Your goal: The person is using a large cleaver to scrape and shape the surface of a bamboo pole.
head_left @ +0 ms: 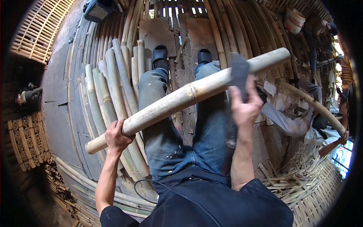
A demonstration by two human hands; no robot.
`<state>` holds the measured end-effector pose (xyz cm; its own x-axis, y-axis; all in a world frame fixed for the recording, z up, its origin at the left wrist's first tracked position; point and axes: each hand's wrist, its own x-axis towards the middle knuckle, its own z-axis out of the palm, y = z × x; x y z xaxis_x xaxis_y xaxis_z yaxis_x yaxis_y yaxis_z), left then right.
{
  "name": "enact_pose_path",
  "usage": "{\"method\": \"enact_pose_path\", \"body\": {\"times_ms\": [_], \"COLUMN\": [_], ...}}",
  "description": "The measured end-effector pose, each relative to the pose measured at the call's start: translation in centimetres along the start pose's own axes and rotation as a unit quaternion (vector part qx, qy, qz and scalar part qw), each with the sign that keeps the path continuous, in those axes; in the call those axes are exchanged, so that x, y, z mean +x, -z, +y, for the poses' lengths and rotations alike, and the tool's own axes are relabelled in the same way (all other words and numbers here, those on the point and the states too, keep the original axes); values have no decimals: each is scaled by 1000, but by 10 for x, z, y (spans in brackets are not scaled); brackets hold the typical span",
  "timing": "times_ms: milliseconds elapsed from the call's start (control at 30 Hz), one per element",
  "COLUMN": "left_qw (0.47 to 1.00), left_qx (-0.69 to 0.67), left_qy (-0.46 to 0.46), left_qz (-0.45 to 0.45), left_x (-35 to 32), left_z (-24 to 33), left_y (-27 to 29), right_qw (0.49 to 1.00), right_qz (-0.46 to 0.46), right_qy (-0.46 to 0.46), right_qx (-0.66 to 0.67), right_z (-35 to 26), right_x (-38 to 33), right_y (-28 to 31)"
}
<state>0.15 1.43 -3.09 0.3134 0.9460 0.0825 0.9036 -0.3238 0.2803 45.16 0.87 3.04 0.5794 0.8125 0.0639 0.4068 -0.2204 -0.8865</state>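
Observation:
A long pale bamboo pole (177, 99) lies slantwise across my lap, from lower left to upper right. My left hand (116, 137) grips it near its lower left end. My right hand (245, 108) is closed around the handle of a broad dark blade (239, 72), whose edge rests against the pole's upper half. My legs in blue jeans stretch out under the pole, with black sandals on my feet.
Several cut bamboo poles (109, 94) lie stacked on the floor to my left. A woven bamboo basket (314, 193) with shavings sits at lower right. A person (298, 121) holding another pole sits to the right. Bundled short bamboo pieces (26, 140) lie far left.

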Motion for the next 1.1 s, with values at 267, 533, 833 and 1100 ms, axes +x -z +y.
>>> {"method": "enact_pose_path", "body": {"times_ms": [267, 533, 833, 1100], "left_qw": [999, 1000, 999, 961], "left_qx": [-26, -9, -27, -152], "left_qy": [11, 25, -24, -1], "left_qz": [-20, -13, 29, -231], "left_x": [2, -2, 2, 42], "left_z": [2, 0, -2, -45], "left_y": [-8, -9, -17, 17], "right_qw": [945, 998, 929, 992], "right_qz": [-283, -30, -357, -99], "right_qy": [165, -24, 91, 19], "right_qx": [7, 58, -22, 77], "right_z": [-14, -11, -33, -12], "right_x": [-103, -4, -95, -23], "right_y": [-107, -17, -100, -26]}}
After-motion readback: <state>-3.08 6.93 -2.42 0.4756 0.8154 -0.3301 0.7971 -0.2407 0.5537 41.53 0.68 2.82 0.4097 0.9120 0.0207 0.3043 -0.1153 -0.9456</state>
